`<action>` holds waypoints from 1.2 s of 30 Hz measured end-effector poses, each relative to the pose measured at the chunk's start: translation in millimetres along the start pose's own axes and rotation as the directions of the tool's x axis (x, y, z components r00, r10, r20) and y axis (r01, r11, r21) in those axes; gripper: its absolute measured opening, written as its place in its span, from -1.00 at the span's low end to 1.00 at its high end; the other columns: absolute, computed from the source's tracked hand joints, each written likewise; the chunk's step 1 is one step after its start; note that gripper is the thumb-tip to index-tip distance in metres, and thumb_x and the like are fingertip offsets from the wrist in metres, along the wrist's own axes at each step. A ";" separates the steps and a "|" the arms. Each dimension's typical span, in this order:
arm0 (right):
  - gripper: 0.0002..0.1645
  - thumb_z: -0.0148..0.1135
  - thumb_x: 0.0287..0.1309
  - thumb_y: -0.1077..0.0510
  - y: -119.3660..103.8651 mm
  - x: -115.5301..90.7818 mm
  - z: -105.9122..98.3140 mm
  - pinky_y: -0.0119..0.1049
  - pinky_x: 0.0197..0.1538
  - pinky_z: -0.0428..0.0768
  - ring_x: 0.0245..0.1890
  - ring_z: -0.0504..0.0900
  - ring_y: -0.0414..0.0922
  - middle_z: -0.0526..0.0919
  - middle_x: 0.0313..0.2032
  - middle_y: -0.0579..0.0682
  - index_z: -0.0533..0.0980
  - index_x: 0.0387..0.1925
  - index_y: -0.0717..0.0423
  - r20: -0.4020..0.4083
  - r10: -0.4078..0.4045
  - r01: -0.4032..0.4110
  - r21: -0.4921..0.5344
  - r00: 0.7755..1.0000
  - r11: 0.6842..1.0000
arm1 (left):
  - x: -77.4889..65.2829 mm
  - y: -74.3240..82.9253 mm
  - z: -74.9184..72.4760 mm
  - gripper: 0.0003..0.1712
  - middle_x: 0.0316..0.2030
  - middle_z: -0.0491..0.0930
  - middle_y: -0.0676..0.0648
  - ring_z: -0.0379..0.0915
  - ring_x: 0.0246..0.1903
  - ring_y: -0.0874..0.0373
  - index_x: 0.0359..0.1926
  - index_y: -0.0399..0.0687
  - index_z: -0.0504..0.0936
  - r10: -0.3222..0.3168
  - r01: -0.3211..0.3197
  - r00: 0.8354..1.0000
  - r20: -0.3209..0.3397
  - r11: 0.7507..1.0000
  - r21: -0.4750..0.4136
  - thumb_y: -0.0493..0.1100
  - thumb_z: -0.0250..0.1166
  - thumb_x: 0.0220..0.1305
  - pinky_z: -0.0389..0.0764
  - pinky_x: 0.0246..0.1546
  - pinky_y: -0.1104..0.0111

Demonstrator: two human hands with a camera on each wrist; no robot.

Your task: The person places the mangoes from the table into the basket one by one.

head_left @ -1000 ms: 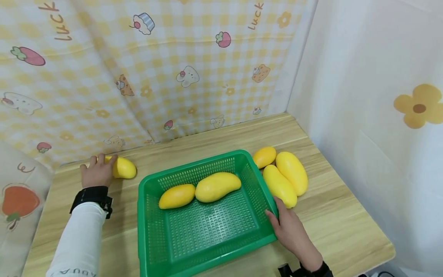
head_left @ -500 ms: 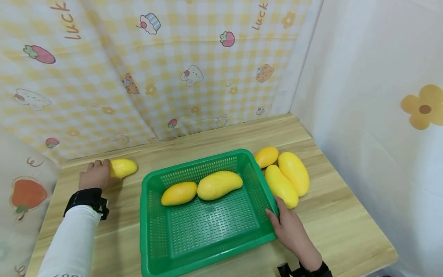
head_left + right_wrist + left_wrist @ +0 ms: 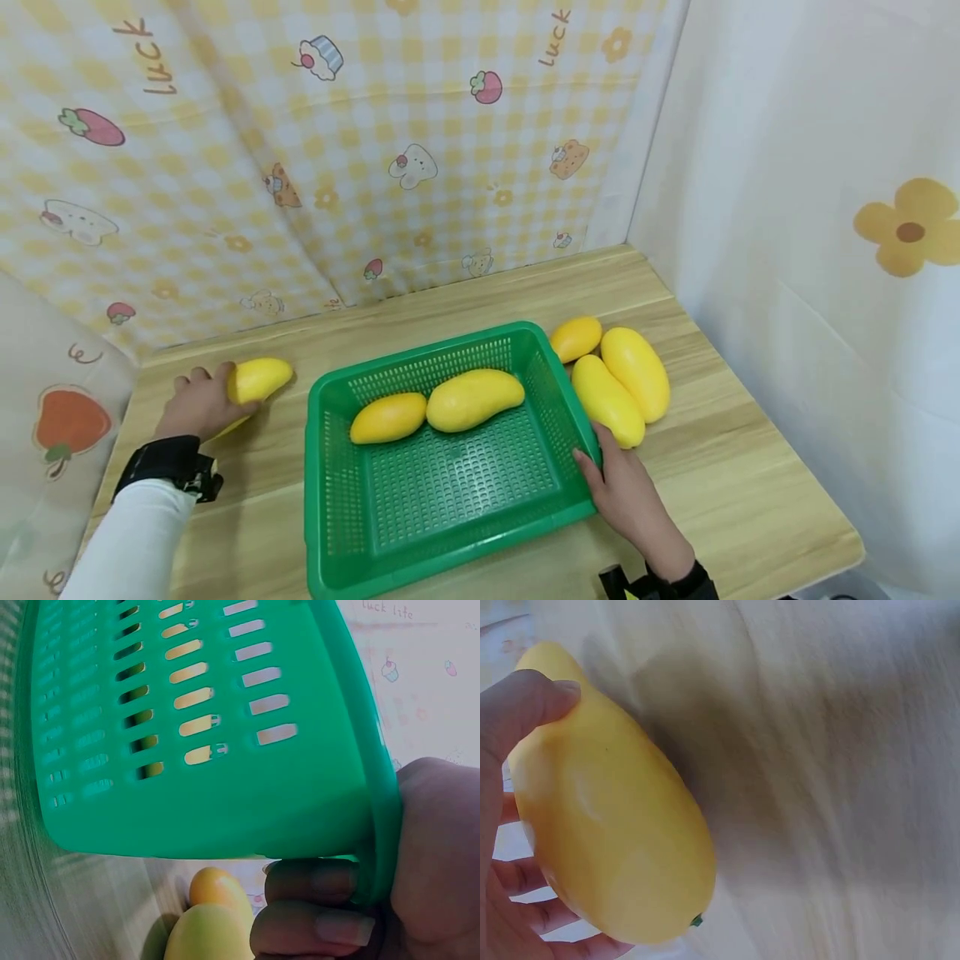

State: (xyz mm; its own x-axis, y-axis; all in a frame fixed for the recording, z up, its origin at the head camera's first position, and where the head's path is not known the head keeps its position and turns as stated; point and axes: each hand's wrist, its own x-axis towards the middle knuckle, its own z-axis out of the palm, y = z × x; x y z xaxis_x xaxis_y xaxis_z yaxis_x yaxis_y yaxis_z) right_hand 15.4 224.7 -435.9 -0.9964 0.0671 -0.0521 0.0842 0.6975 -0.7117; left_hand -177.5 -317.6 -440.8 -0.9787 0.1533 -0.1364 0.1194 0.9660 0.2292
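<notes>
My left hand (image 3: 197, 404) holds a yellow mango (image 3: 258, 379) at the table's far left, thumb on one side and fingers curled round the other. In the left wrist view this mango (image 3: 622, 825) shows a small green stem mark at its lower end. My right hand (image 3: 637, 508) grips the right rim of a green plastic basket (image 3: 457, 492). Seen from the right wrist, its fingers (image 3: 307, 930) hook around the basket's edge. Two mangoes lie inside along the back, a smaller orange-yellow one (image 3: 387, 418) and a larger one (image 3: 474, 400).
Right of the basket, three more mangoes lie close together: a small one (image 3: 576, 338) and two longer ones (image 3: 636, 375), (image 3: 607, 402). A checked cloth (image 3: 450, 125) hangs behind the wooden table (image 3: 735, 483), and a white cloth (image 3: 765, 208) hangs on its right.
My left hand has shifted round the mango and drawn slightly toward the front, and the mango has turned with it. The right hand has kept its grip on the basket.
</notes>
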 end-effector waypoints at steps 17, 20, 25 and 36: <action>-0.42 0.13 0.32 0.19 -2.0 0.9 -1.8 -0.22 -0.33 0.56 -0.36 0.57 -0.15 0.61 -0.22 0.18 0.23 0.26 0.39 0.019 0.012 -0.012 -0.018 1.000 1.000 | -34.3 89.4 -47.6 -0.13 -0.12 0.21 -0.55 0.12 -0.16 -0.50 0.21 -0.33 0.32 0.156 -0.173 0.859 -0.487 0.985 0.010 -0.08 0.47 -0.11 0.27 -0.49 -0.29; -0.44 0.13 0.31 0.21 -2.1 0.4 -1.9 -0.22 -0.35 0.56 -0.38 0.56 -0.15 0.61 -0.25 0.17 0.24 0.24 0.39 0.007 -0.006 0.006 -0.023 1.000 1.000 | -38.6 104.1 -51.3 -0.12 -0.17 0.26 -0.51 0.18 -0.20 -0.46 0.18 -0.31 0.36 0.214 -0.217 0.814 -0.541 0.974 0.060 -0.06 0.48 -0.19 0.31 -0.52 -0.25; -0.46 0.13 0.31 0.22 -1.0 0.5 -1.6 -0.24 -0.37 0.56 -0.39 0.57 -0.17 0.62 -0.26 0.15 0.25 0.23 0.38 -0.002 -0.030 0.030 -0.020 1.000 0.999 | -46.5 126.3 -52.4 -0.13 -0.24 0.30 -0.45 0.23 -0.27 -0.36 0.14 -0.33 0.40 0.306 -0.301 0.758 -0.576 0.948 0.107 -0.05 0.46 -0.26 0.33 -0.47 -0.09; -0.48 0.13 0.31 0.23 0.7 2.3 -1.0 -0.26 -0.37 0.56 -0.39 0.56 -0.18 0.61 -0.27 0.13 0.26 0.22 0.34 0.006 -0.026 0.026 -0.005 1.000 1.000 | -59.1 176.7 -42.8 -0.11 -0.30 0.35 -0.28 0.32 -0.38 -0.13 0.17 -0.26 0.42 0.387 -0.395 0.770 -0.508 0.914 0.098 0.05 0.48 -0.20 0.42 -0.75 0.15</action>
State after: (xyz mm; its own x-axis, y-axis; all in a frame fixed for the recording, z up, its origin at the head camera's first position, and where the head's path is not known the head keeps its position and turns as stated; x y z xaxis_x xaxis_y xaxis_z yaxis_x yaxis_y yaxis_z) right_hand 13.2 226.1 -435.8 -0.9983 0.0447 -0.0373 0.0580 0.7025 -0.7093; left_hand -105.7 -164.9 -351.0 -0.7918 0.3860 0.4733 0.5117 0.8423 0.1691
